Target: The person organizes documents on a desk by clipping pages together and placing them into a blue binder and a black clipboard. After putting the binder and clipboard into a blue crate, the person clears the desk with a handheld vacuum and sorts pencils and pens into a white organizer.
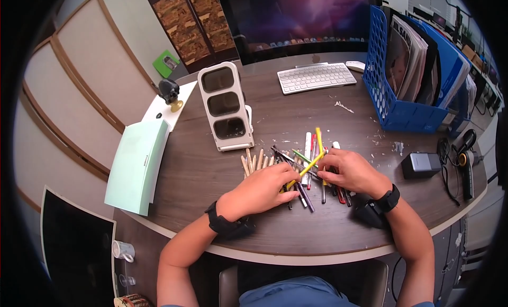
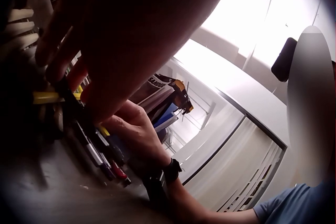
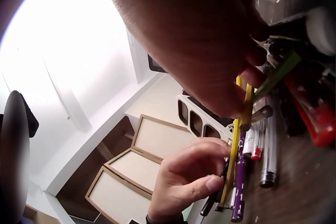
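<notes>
A loose pile of pens and pencils lies on the desk [image 1: 211, 175] between the two hands. My left hand [image 1: 259, 188] reaches in from the left, thumb and fingers round the lower end of a long yellow pencil [image 1: 312, 165]. The pencil slants up toward my right hand [image 1: 352, 169], whose curled fingers are down among the pens at its upper end. What the right fingers hold is hidden. Beneath the pencil, a purple patterned pencil [image 3: 239, 176] and a clear pen [image 3: 269, 155] show in the right wrist view. Several wooden pencils [image 1: 254, 161] lie beyond the left hand.
A beige organizer with three compartments [image 1: 225, 108] stands behind the pile. A white keyboard [image 1: 316, 78], a mouse [image 1: 355, 66] and a blue file holder [image 1: 407, 114] are farther back. On the right sits a dark box [image 1: 420, 165] by cables; a mint-green box [image 1: 135, 167] is left.
</notes>
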Motion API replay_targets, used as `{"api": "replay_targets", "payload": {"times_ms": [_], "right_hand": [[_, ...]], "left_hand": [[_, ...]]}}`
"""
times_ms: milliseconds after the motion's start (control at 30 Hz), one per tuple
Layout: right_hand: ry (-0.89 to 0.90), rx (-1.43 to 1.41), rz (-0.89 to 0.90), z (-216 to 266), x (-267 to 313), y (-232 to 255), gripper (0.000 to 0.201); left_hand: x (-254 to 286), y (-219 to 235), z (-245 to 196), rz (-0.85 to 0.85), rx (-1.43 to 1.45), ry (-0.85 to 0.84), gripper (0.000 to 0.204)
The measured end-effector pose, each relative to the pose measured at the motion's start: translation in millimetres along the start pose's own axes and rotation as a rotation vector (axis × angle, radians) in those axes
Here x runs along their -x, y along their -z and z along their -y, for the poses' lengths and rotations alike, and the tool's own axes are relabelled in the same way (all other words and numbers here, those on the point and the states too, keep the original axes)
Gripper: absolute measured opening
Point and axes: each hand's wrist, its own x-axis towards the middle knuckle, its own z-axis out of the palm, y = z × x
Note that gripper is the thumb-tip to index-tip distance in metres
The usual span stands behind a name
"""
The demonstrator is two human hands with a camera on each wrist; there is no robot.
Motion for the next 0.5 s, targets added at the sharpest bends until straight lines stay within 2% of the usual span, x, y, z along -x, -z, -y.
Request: {"api": "replay_targets", "payload": {"times_ms": [67, 133, 367, 467, 500], "right_hand": [[-0.007, -0.009, 0.018, -1, 0, -1, 0.02], [0.004, 0.027, 0.01, -2, 0, -2, 0.019], [-0.014, 0.045, 0.004, 14, 4, -6, 0.018], [-0.048, -0.024, 0.041, 20, 4, -8, 0.016], [-0.097, -0.077, 0.118, 26, 3, -5, 0.018]], "left_hand": [[1, 0, 1, 0.065, 0.05, 0.048, 0.029], [4, -6, 8, -0.02, 0.023, 0.042, 0.03], [2, -12, 3, -0.082, 0.007, 0.106, 0.03], [1, -17, 3, -0.141, 0.049, 0.117, 0.031], [0, -19, 3, -0.125, 0.12, 0.138, 0.031]]}}
